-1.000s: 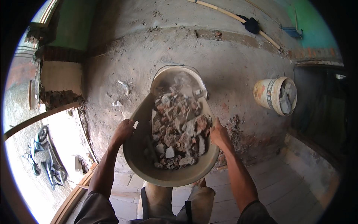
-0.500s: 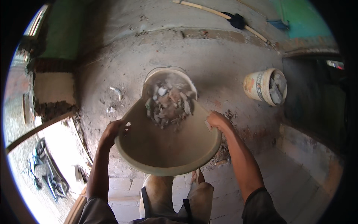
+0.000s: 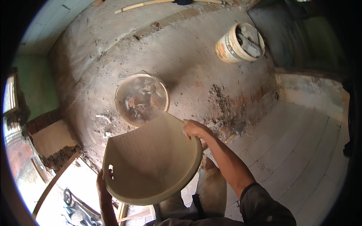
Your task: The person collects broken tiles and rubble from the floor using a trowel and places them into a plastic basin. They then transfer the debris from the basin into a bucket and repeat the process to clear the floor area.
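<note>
Both my hands hold a large beige plastic scoop [image 3: 151, 162], wide and basin-shaped, with hand slots in its sides. Its inside is bare but dusty, and its straight front lip slants at the near rim of a round bucket [image 3: 117, 101]. Broken rubble [image 3: 152, 92] lies in that bucket under a haze of dust. My left hand [image 3: 102, 184] grips the scoop's left side, with fingertips showing through the slot. On the opposite edge, my right hand [image 3: 194, 129] is closed round the rim.
A second bucket [image 3: 225, 49], packed with grey chunks, leans at the far right. Loose debris [image 3: 218, 100] lies between it and me. A short pipe piece [image 3: 103, 117] sits left of the near bucket. Beyond are a wooden pole [image 3: 145, 5] and, outside at lower left, a motorcycle [image 3: 77, 211].
The rubble sliding off the scoop has dropped into the bucket. The scoop has drawn back toward me and turned, its left side lower. My view has swung to the right.
</note>
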A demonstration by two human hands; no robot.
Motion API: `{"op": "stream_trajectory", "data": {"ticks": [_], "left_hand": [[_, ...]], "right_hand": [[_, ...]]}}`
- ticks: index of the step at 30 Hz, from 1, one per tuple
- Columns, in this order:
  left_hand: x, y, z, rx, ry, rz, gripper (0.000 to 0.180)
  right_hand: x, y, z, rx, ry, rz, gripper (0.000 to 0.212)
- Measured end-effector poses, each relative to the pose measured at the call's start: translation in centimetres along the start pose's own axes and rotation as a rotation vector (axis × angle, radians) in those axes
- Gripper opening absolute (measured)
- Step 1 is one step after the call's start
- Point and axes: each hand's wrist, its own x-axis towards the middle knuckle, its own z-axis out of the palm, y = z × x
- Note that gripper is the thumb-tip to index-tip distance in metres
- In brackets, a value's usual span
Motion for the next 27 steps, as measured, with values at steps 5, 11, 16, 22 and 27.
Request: {"op": "stream_trajectory", "data": {"ticks": [5, 11, 16, 22, 27], "left_hand": [[-3.3, -2.0, -0.1, -0.048, -0.035, -0.015, 0.035], [-10.5, -3.4, 4.8, -0.115, -0.348, -0.059, 0.072], [-13.9, -7.3, 13.1, 0.246, -0.559, 0.053, 0.088], [-11.3, -15.8, 22.1, 0.32, -0.382, 0.261, 0.082], [-3.0, -17.8, 26.8, 0.025, -0.427, 0.275, 0.077]], "right_hand": [[-4.6, 5.1, 3.0, 0.145, 0.123, 0.001, 0.037], [-9.5, 15.9, 7.2, 0.555, 0.301, 0.078, 0.057], [-13.1, 24.7, 13.3, 0.863, 0.528, 0.11, 0.054], [-10.5, 28.6, 19.4, 1.164, 0.896, 0.177, 0.048], [-2.1, 31.0, 19.8, 1.487, 0.596, -0.163, 0.045]]}}
